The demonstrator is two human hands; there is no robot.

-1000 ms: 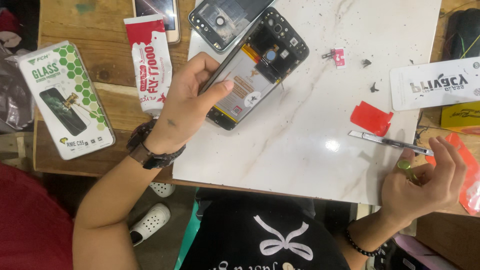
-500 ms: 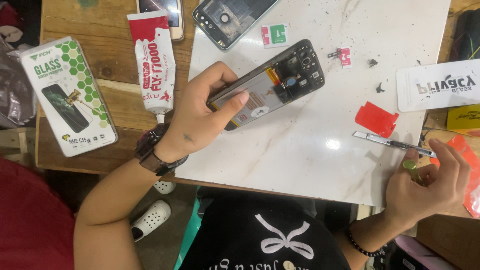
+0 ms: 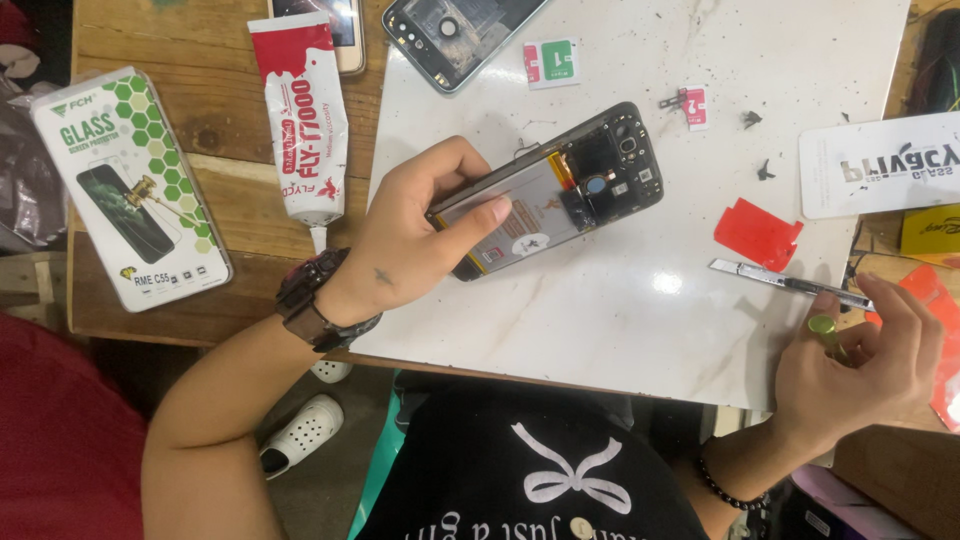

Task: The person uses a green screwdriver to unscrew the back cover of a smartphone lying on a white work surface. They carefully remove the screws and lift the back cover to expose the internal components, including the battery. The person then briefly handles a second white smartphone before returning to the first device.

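Observation:
My left hand (image 3: 410,235) grips an opened black phone (image 3: 560,185) with its back cover off, so the battery and circuit board show. The phone is tilted just above the white marble slab (image 3: 600,300). At the slab's right edge my right hand (image 3: 865,365) curls around a small tool with a green tip (image 3: 822,325). Metal tweezers (image 3: 785,282) lie on the slab just above that hand. A dark watch is on my left wrist.
A second phone shell (image 3: 455,35) lies at the slab's top. A red-and-white glue tube (image 3: 305,120) and a screen-protector packet (image 3: 130,190) rest on the wooden table to the left. Red film (image 3: 757,232), small stickers and a white box (image 3: 885,178) sit to the right.
My left hand has turned the opened phone clockwise and lowered it toward the slab's middle. My right hand stays at the right edge with the green-tipped tool.

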